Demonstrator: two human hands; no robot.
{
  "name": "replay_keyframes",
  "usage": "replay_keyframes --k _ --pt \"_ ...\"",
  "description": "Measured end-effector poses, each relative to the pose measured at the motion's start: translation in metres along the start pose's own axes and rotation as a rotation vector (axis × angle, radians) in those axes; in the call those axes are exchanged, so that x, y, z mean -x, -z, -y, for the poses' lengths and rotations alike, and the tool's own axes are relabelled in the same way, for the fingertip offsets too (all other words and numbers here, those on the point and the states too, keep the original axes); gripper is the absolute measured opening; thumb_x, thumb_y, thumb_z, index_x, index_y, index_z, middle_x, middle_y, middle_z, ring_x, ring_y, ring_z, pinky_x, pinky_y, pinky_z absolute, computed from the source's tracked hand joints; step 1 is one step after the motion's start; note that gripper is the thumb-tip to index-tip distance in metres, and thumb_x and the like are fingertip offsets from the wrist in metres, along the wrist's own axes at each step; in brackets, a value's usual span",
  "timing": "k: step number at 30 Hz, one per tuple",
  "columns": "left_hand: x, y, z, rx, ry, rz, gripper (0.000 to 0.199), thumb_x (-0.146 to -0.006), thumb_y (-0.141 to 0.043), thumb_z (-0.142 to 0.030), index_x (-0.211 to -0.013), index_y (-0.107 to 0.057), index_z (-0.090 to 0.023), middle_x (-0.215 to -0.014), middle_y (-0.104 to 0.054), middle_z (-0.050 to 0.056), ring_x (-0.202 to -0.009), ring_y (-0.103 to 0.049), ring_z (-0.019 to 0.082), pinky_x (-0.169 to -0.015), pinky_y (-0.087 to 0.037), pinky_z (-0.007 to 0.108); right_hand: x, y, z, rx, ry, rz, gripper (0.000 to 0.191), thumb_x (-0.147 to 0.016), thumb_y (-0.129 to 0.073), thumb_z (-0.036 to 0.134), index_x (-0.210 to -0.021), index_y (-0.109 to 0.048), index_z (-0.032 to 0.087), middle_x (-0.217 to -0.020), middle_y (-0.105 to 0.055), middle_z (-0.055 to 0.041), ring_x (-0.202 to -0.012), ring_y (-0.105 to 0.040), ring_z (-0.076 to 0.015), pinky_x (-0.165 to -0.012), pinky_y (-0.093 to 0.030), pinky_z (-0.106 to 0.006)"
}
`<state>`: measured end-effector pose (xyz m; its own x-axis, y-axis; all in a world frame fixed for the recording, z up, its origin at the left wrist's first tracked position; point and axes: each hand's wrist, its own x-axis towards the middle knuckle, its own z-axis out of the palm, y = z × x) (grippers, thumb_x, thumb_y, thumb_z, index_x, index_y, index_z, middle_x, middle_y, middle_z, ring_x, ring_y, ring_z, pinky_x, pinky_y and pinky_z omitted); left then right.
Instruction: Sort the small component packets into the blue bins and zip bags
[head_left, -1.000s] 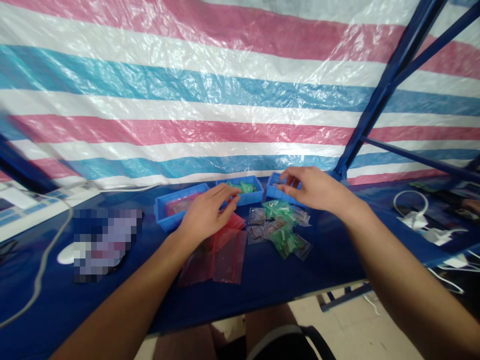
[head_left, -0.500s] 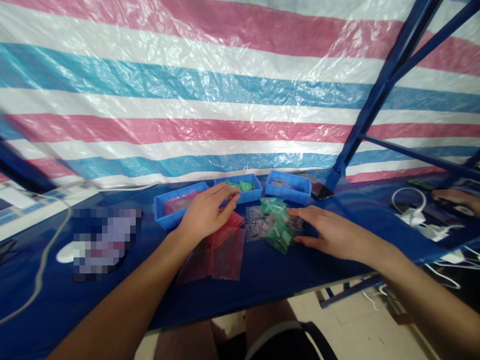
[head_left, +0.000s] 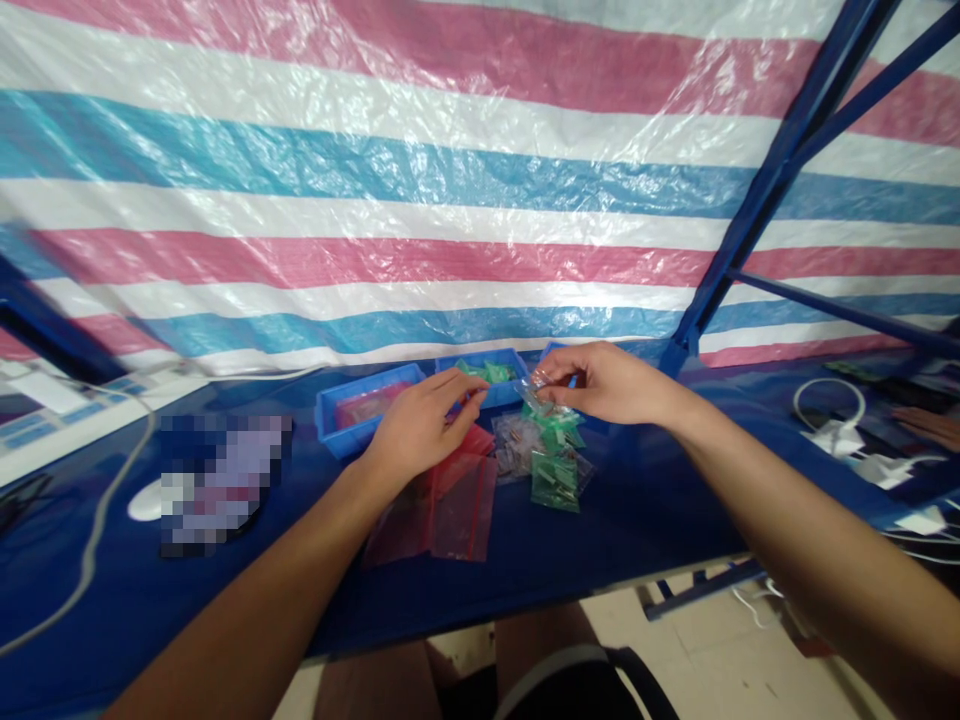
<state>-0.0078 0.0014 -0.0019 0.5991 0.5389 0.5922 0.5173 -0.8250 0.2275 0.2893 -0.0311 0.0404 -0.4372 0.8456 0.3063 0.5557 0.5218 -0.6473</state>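
My right hand (head_left: pixel 600 382) pinches a small clear plastic bag (head_left: pixel 535 392) just in front of the right blue bin (head_left: pixel 553 349), which it mostly hides. Below it on the table lies a loose pile of small green bags (head_left: pixel 555 482) and clear bags (head_left: pixel 516 445) with little parts inside. My left hand (head_left: pixel 426 418) is curled above flat red zip bags (head_left: pixel 463 508), thumb and fingertips together; whatever they may hold is too small to make out. Behind it stand a left blue bin (head_left: pixel 346 441) with pinkish bags and a middle blue bin (head_left: pixel 517 393) with green bags.
A pixelated object (head_left: pixel 229 490) and a white round item (head_left: pixel 150 500) lie at the left by a cable (head_left: pixel 90 560). White chargers (head_left: pixel 832 435) and a co-worker's hand (head_left: pixel 926 425) are at the right. A striped sheet (head_left: pixel 420 260) and blue frame post (head_left: pixel 739 225) stand behind.
My right hand has moved up and left from the pile's right side, lifting a clear bag. The pile has spread slightly. My left hand stays nearly in place.
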Motion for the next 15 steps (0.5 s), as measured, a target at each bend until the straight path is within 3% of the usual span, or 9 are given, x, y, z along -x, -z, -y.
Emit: replay_keyframes --k 3,8,15 --pt "0.001 0.001 0.002 0.007 0.005 0.010 0.028 -0.114 -0.053 -0.036 -0.123 -0.076 -0.022 -0.120 -0.080 0.009 -0.112 -0.077 0.028 -0.100 -0.060 0.042 -0.022 -0.013 -0.008 -0.153 0.006 0.017 0.020 -0.090 -0.082 0.040 -0.104 -0.083 0.025 -0.084 -0.081 -0.0010 -0.080 -0.077 -0.0224 -0.076 -0.059 -0.034" --pt "0.000 0.001 -0.005 0.049 0.048 -0.024 0.029 -0.111 -0.058 -0.036 -0.129 -0.075 -0.022 -0.122 -0.082 0.010 -0.110 -0.079 0.028 -0.101 -0.060 0.043 -0.028 -0.042 -0.019 -0.377 0.043 -0.166 0.034 -0.086 -0.086 0.056 -0.096 -0.081 0.024 -0.094 -0.082 -0.0033 -0.089 -0.076 -0.0232 -0.085 -0.060 -0.037" --pt "-0.004 -0.008 -0.017 0.419 0.225 -0.080 0.044 -0.101 -0.076 -0.041 -0.142 -0.068 -0.024 -0.116 -0.084 0.006 -0.103 -0.082 0.027 -0.092 -0.065 0.041 -0.019 -0.070 -0.024 -0.653 -0.035 -0.205 0.040 -0.083 -0.090 0.058 -0.097 -0.079 0.023 -0.081 -0.077 -0.0005 -0.064 -0.063 -0.0151 -0.060 -0.049 -0.029"
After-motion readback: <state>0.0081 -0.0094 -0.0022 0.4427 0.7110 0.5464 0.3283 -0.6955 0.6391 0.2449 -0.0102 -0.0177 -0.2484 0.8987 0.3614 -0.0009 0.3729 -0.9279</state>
